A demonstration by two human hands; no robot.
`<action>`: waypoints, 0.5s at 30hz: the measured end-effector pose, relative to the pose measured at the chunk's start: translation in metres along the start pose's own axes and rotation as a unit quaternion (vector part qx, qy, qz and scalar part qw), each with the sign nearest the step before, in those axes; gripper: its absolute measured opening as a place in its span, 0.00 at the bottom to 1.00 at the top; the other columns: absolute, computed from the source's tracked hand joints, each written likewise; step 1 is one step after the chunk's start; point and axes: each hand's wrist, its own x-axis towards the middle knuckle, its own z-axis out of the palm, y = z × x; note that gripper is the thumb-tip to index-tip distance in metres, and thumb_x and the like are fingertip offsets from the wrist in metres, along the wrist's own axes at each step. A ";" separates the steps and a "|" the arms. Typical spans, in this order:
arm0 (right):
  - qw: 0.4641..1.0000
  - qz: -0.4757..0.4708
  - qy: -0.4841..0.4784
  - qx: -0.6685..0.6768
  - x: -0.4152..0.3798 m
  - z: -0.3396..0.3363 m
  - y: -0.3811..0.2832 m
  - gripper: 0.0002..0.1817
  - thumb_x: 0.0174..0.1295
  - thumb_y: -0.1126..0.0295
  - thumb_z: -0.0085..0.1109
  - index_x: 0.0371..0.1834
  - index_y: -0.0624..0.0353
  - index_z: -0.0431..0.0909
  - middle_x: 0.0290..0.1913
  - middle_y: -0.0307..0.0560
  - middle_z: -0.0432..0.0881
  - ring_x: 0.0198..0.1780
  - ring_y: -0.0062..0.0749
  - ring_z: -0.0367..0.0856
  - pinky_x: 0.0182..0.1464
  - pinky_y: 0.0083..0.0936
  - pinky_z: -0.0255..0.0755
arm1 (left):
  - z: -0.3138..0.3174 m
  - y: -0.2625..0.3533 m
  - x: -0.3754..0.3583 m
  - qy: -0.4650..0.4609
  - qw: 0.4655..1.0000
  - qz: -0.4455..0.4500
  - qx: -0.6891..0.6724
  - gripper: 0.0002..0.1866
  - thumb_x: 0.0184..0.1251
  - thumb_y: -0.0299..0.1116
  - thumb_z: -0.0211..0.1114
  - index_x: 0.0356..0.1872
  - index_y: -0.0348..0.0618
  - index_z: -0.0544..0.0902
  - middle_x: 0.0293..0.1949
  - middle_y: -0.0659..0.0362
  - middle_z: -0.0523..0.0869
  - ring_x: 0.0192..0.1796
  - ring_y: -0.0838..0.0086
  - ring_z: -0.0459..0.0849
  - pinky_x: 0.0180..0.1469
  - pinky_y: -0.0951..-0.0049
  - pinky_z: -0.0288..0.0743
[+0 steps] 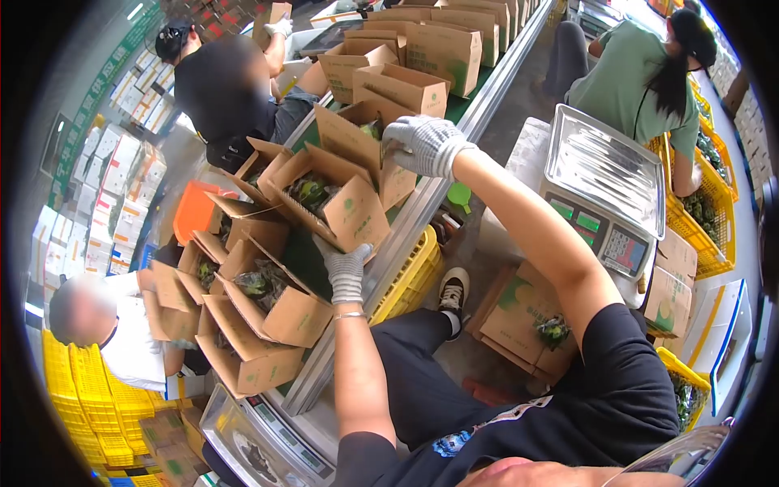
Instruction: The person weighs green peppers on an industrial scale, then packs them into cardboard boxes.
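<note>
My left hand (345, 272), in a grey-white knit glove, touches the lower front of an open cardboard box (353, 215) on the conveyor; its fingertips are hidden under the box. Dark leafy produce (310, 191) lies inside that box. Farther up, my right hand (422, 144), gloved too, bends its fingers over the edge of another open box (396, 180). Some green produce (372, 128) shows in this second box. What the right fingertips hold is partly hidden. More open boxes (280, 312) with produce stand just left of my left hand.
A metal rail (389, 280) edges the conveyor. Yellow crates (411, 276) stand below it. At the right are a scale with a metal tray (608, 166) and a person in green (629, 81). Two other people work across the conveyor. Another scale (280, 442) sits at the bottom.
</note>
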 end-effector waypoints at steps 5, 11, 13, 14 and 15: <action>0.974 0.047 0.161 -0.154 0.015 -0.015 0.049 0.41 0.35 0.50 0.75 0.59 0.37 0.72 0.67 0.56 0.59 0.67 0.57 0.58 0.65 0.43 0.63 | 0.028 0.005 0.006 -0.002 1.000 -0.010 -0.003 0.58 0.34 0.20 0.75 0.69 0.31 0.47 0.58 0.48 0.71 0.55 0.65 0.75 0.57 0.73 0.72; 0.997 0.068 0.046 -0.001 0.051 -0.024 0.115 0.31 0.35 0.48 0.74 0.47 0.44 0.81 0.63 0.54 0.66 0.65 0.55 0.60 0.65 0.40 0.63 | 0.050 -0.014 0.029 -0.008 0.998 0.042 -0.046 0.59 0.34 0.20 0.75 0.70 0.32 0.45 0.61 0.48 0.66 0.59 0.65 0.71 0.60 0.73 0.70; 0.998 0.047 0.038 -0.025 0.052 -0.029 0.112 0.30 0.37 0.49 0.74 0.47 0.45 0.81 0.61 0.52 0.68 0.65 0.53 0.61 0.65 0.40 0.63 | 0.060 -0.024 0.042 -0.010 0.996 0.082 -0.034 0.59 0.34 0.19 0.74 0.71 0.32 0.44 0.62 0.48 0.64 0.61 0.65 0.69 0.61 0.73 0.69; 0.997 0.053 0.043 -0.042 0.049 -0.032 0.109 0.30 0.37 0.50 0.73 0.47 0.45 0.80 0.60 0.52 0.69 0.65 0.52 0.61 0.65 0.41 0.62 | 0.066 -0.020 0.047 -0.013 0.994 0.102 -0.028 0.59 0.34 0.19 0.74 0.71 0.32 0.44 0.63 0.48 0.63 0.61 0.65 0.68 0.61 0.73 0.69; 0.995 0.060 0.048 -0.061 0.048 -0.036 0.108 0.30 0.38 0.51 0.73 0.48 0.45 0.80 0.60 0.51 0.69 0.65 0.51 0.61 0.65 0.41 0.62 | 0.077 -0.015 0.051 -0.035 0.992 0.114 -0.041 0.61 0.34 0.20 0.73 0.71 0.33 0.41 0.65 0.48 0.59 0.63 0.65 0.65 0.64 0.73 0.66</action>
